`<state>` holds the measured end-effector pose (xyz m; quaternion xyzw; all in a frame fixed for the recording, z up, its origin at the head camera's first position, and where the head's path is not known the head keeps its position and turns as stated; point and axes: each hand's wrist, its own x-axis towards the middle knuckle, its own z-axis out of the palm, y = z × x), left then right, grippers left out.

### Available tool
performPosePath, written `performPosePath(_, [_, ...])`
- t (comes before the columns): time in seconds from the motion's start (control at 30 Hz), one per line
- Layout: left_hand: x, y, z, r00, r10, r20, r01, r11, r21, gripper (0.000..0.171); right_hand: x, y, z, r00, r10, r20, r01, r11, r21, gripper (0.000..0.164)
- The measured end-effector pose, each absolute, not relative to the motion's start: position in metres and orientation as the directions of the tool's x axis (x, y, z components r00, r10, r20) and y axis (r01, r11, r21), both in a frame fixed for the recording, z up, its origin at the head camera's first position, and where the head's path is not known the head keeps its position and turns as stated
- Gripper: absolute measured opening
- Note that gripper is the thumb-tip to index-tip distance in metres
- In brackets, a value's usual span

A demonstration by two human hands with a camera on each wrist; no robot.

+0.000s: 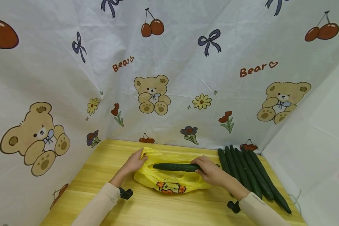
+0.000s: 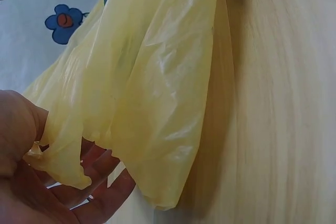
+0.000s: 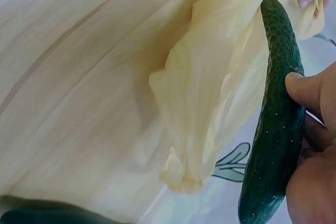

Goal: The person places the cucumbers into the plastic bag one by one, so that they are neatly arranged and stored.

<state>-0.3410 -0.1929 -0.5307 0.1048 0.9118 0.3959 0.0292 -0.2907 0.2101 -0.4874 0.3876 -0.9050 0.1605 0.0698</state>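
A yellow plastic bag with a printed cartoon face lies on the table, its mouth spread. My left hand pinches the bag's left edge; in the left wrist view the thin plastic hangs between thumb and fingers. My right hand grips a long dark green cucumber near its right end. The cucumber lies level across the bag's opening in the head view. In the right wrist view the thumb presses along the cucumber's side, and its far tip is at the bag.
Several more cucumbers lie side by side at the table's right, close to my right forearm. The wooden table is bordered by a white cloth printed with bears, bows and cherries. Black wrist mounts sit under both wrists.
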Motion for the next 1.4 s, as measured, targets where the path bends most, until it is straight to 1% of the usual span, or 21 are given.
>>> performPosePath(0.2, [-0.342,-0.189,-0.530,-0.971,0.235,0.039,0.192,0.673,0.714,0.066,-0.296,0.198,-0.488,-0.684,-0.687,0.245,-0.729,0.630,-0.268,0.032])
performPosePath(0.43, [-0.342,-0.187,-0.530,-0.967,0.250,0.050,0.210,0.670,0.712,0.063,-0.303,0.186,-0.490,-0.676,-0.698,0.237,-0.736,0.620,-0.271,0.032])
performPosePath(0.67, [-0.340,-0.186,-0.527,-0.965,0.260,0.048,0.215,0.669,0.712,0.061,-0.311,0.180,-0.490,-0.637,-0.728,0.254,-0.770,0.585,-0.253,0.032])
performPosePath(0.77, [-0.340,-0.187,-0.526,-0.964,0.261,0.053,0.220,0.667,0.712,0.060,-0.315,0.175,-0.489,-0.640,-0.732,0.233,-0.767,0.588,-0.257,0.032])
performPosePath(0.93, [-0.340,-0.188,-0.529,-0.963,0.267,0.037,0.213,0.668,0.713,0.064,-0.317,0.172,-0.486,-0.658,-0.726,0.198,-0.749,0.605,-0.269,0.034])
performPosePath(1.07, [-0.340,-0.189,-0.530,-0.963,0.267,0.048,0.218,0.659,0.720,0.063,-0.318,0.172,-0.484,-0.658,-0.725,0.203,-0.748,0.598,-0.286,0.033])
performPosePath(1.3, [-0.339,-0.189,-0.529,-0.961,0.271,0.047,0.218,0.647,0.730,0.064,-0.321,0.173,-0.482,-0.696,-0.693,0.189,-0.710,0.622,-0.331,0.034])
performPosePath(1.4, [-0.339,-0.188,-0.529,-0.961,0.275,0.041,0.218,0.655,0.723,0.065,-0.322,0.171,-0.483,-0.688,-0.702,0.183,-0.715,0.615,-0.332,0.033])
